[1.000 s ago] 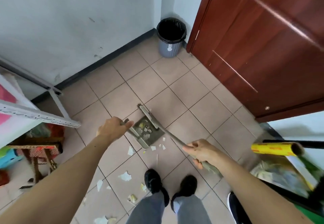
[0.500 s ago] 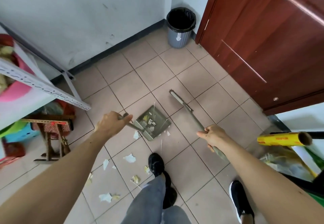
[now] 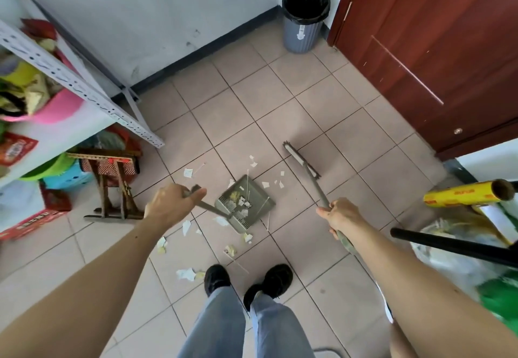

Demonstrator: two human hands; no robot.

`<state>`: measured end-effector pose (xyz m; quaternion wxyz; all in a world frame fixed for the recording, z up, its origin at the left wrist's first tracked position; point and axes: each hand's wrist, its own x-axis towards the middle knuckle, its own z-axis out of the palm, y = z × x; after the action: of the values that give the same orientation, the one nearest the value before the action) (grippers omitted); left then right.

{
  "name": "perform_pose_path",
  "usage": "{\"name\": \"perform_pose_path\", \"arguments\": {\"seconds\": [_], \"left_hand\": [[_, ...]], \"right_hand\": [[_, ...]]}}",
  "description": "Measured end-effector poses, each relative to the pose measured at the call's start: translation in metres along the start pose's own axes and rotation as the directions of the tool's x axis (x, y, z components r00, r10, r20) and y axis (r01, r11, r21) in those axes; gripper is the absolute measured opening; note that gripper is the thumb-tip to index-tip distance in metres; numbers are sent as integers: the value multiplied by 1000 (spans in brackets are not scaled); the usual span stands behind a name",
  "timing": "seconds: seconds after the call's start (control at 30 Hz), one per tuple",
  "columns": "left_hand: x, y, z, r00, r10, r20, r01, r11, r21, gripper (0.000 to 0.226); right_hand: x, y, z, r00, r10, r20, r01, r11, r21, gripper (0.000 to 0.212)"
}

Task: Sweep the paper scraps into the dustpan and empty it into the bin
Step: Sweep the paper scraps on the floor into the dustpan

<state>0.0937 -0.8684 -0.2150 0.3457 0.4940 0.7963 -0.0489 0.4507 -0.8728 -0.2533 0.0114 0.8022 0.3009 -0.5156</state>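
Observation:
A grey dustpan rests on the tiled floor in front of my feet, with several paper scraps inside it. My left hand grips its long handle. My right hand holds the grey broom handle; the broom head sits on the floor to the right of the pan, apart from it. White and yellowish paper scraps lie scattered around the pan, some beyond its mouth and several between it and my shoes. The grey bin with a black liner stands in the far corner by the door.
A red-brown door fills the right side. A metal shelf rack with a pink basin and a small wooden stool crowd the left. A yellow roll, a black bar and bags lie at the right edge.
The broom head has swung away from the dustpan to its right. The view has shifted back, showing more scraps on the floor. Both hands keep their grips.

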Motion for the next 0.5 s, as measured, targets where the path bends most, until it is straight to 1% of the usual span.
{"name": "perform_pose_path", "arguments": {"seconds": [0.1, 0.2, 0.3, 0.43, 0.5], "left_hand": [[-4, -21, 3, 1000, -20, 0, 20, 1000, 22, 50], [-3, -35, 8, 1000, -12, 12, 12, 1000, 26, 53], [2, -43, 8, 1000, 6, 21, -7, 999, 33, 57], [7, -51, 10, 999, 41, 15, -41, 999, 3, 64], [5, -56, 12, 998, 68, 20, -68, 998, 12, 64]], "right_hand": [[-13, 5, 18, 1000, 17, 15, -17, 1000, 6, 22], [-26, 12, 42, 998, 34, 49, -34, 999, -10, 27], [-43, 21, 72, 993, 38, 115, -32, 998, -52, 33], [-79, 19, 89, 978, 5, 208, 21, 992, -123, 37], [-98, 15, 86, 972, -28, 234, 56, 992, -116, 41]]}}
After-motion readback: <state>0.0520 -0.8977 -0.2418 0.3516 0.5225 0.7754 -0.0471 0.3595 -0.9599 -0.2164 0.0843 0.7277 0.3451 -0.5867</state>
